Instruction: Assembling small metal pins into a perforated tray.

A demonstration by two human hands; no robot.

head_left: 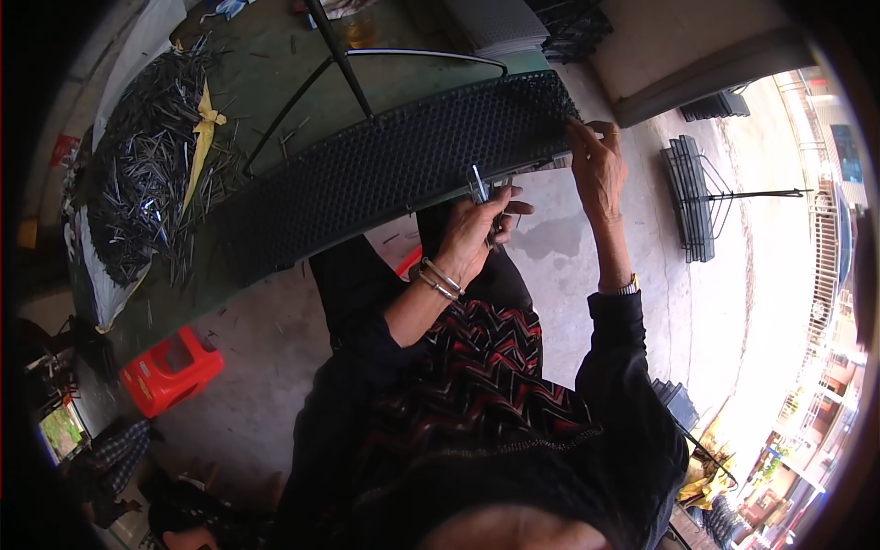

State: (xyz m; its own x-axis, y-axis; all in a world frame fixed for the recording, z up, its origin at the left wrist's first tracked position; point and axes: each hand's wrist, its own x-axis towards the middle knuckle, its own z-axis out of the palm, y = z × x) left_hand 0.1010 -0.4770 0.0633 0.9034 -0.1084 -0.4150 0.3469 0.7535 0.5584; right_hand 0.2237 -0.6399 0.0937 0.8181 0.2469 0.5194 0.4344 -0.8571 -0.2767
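A long black mesh panel (367, 165) lies slanting across the green table, its near edge jutting over my lap. My left hand (474, 229) is below the panel's near edge, closed around a few thin, stiff strips (478, 188), one of them shining silver. My right hand (600, 165) is raised at the panel's right end. Its thumb and forefinger are pinched together at the corner, and what lies between them is too small to tell. A black wire frame (341, 64) stands against the panel's far side.
A heap of loose dark strips (137, 174) with a yellow ribbon (203, 128) covers the table's left. Grey mesh sheets (495, 26) are stacked at the back. A red plastic stool (172, 371) stands lower left. Stacked dark panels (687, 197) rest on the floor at right.
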